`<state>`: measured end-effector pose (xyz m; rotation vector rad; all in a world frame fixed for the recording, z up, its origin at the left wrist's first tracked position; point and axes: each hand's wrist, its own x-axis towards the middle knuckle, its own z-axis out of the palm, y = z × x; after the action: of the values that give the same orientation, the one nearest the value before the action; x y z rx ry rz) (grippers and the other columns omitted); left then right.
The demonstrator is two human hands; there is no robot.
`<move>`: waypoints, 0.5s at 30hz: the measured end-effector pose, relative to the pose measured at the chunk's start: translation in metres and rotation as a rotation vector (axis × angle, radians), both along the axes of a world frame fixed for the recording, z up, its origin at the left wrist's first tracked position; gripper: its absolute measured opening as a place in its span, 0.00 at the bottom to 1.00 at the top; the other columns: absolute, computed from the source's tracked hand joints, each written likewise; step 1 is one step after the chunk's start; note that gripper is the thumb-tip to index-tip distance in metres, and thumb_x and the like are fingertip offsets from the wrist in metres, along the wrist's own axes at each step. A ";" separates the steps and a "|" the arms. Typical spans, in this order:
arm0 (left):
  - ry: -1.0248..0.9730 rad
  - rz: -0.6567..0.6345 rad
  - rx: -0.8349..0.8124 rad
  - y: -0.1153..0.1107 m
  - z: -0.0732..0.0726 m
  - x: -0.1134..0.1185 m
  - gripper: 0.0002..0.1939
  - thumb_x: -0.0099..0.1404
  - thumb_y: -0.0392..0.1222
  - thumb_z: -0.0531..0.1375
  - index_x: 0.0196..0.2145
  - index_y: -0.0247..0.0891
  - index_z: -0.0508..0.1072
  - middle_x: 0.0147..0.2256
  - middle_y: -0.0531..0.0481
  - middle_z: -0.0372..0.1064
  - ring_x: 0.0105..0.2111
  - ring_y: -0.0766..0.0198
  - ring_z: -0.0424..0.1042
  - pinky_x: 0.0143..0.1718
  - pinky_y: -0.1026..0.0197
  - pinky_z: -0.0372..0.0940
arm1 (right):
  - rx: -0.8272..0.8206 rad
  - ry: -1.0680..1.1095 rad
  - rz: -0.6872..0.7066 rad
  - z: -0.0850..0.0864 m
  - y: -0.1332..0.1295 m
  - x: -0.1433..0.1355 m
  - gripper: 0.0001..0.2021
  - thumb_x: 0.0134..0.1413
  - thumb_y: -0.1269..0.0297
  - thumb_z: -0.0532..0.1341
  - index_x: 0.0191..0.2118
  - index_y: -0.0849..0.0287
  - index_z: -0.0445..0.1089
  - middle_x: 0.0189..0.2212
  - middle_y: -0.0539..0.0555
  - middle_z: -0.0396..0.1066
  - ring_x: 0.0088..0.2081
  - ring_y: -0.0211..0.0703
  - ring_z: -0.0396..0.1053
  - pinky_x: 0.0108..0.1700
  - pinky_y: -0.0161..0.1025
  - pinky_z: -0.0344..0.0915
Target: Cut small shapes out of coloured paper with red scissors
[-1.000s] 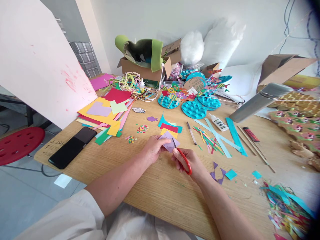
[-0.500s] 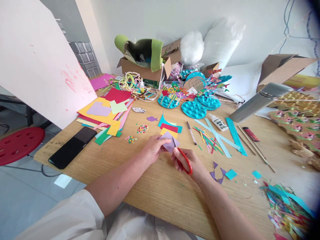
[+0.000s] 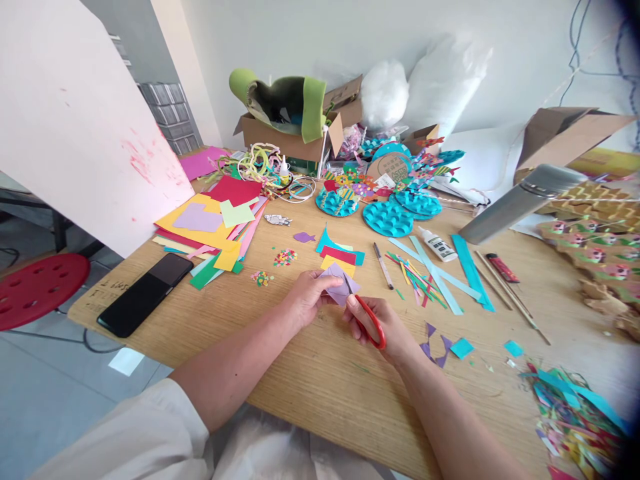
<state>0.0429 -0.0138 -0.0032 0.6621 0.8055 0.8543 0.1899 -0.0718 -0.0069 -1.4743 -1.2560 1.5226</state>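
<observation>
Between the thumb and fingers of my left hand [image 3: 311, 295] is a small piece of light purple paper [image 3: 336, 283]. My right hand [image 3: 383, 325] grips red-handled scissors [image 3: 371, 323], whose blades lie at the paper's right side. Just beyond the paper are yellow [image 3: 340, 266], red [image 3: 343, 255] and blue [image 3: 327, 241] paper pieces, partly overlapping. A purple paper fish [image 3: 304, 237] lies farther back to the left. Two small heaps of colourful paper bits [image 3: 285, 257] rest near my left hand. Purple offcuts [image 3: 440, 350] are scattered right of my right wrist.
A phone [image 3: 145, 293] and stacked coloured paper [image 3: 210, 220] occupy the left side. To the right are a pen [image 3: 383, 267], paper strips [image 3: 420, 280], a glue bottle [image 3: 437, 245], a grey tumbler [image 3: 520, 203] and a scrap pile [image 3: 575, 413]. Blue scalloped discs [image 3: 387, 219] stand behind.
Almost everything is in the same place. The scissors and my right hand have shifted very slightly at the paper's edge; my left hand keeps its hold.
</observation>
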 end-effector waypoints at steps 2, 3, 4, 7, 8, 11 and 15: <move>0.003 -0.007 -0.002 0.000 0.001 0.000 0.13 0.42 0.40 0.68 0.26 0.31 0.76 0.27 0.47 0.72 0.27 0.64 0.70 0.32 0.59 0.65 | -0.011 0.015 -0.004 0.001 0.000 0.000 0.26 0.48 0.38 0.63 0.23 0.61 0.68 0.12 0.48 0.64 0.12 0.32 0.57 0.16 0.30 0.50; 0.001 -0.012 -0.004 0.000 0.001 0.000 0.13 0.42 0.40 0.68 0.26 0.31 0.76 0.27 0.47 0.72 0.27 0.64 0.70 0.32 0.59 0.65 | -0.017 0.028 -0.003 0.002 0.000 0.000 0.27 0.48 0.37 0.62 0.23 0.61 0.68 0.12 0.48 0.64 0.13 0.32 0.57 0.16 0.30 0.50; -0.003 -0.016 -0.008 0.000 0.001 0.000 0.13 0.42 0.40 0.68 0.26 0.31 0.76 0.26 0.47 0.72 0.27 0.64 0.69 0.32 0.60 0.64 | -0.022 0.044 0.002 0.003 0.000 0.000 0.28 0.48 0.36 0.61 0.23 0.61 0.68 0.12 0.48 0.64 0.13 0.32 0.57 0.17 0.31 0.50; -0.019 -0.027 -0.030 0.000 0.001 0.000 0.13 0.41 0.39 0.68 0.26 0.31 0.76 0.27 0.47 0.72 0.27 0.64 0.69 0.32 0.60 0.64 | -0.034 0.099 0.030 0.004 -0.001 0.000 0.29 0.50 0.35 0.59 0.24 0.62 0.68 0.13 0.48 0.65 0.14 0.32 0.59 0.18 0.31 0.53; -0.024 -0.029 -0.038 0.000 0.000 0.000 0.13 0.41 0.39 0.68 0.26 0.31 0.75 0.27 0.47 0.72 0.27 0.64 0.69 0.32 0.60 0.63 | -0.039 0.115 0.037 0.003 -0.001 0.001 0.29 0.50 0.35 0.59 0.25 0.62 0.68 0.13 0.48 0.65 0.14 0.32 0.59 0.18 0.31 0.53; -0.036 -0.038 -0.048 0.001 -0.001 0.000 0.13 0.42 0.39 0.68 0.27 0.31 0.75 0.27 0.46 0.72 0.28 0.64 0.69 0.33 0.60 0.63 | -0.051 0.137 0.035 0.002 -0.002 0.001 0.29 0.51 0.35 0.59 0.26 0.62 0.68 0.14 0.49 0.66 0.15 0.32 0.60 0.18 0.30 0.54; -0.035 -0.037 -0.053 0.000 0.000 0.000 0.12 0.42 0.38 0.68 0.27 0.31 0.76 0.27 0.47 0.72 0.27 0.64 0.69 0.32 0.60 0.62 | -0.049 0.130 0.031 0.003 -0.002 0.001 0.29 0.50 0.35 0.59 0.26 0.62 0.68 0.13 0.48 0.65 0.14 0.31 0.59 0.18 0.30 0.52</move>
<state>0.0425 -0.0135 -0.0034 0.6121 0.7791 0.8065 0.1911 -0.0734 -0.0042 -1.3683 -1.1779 1.6523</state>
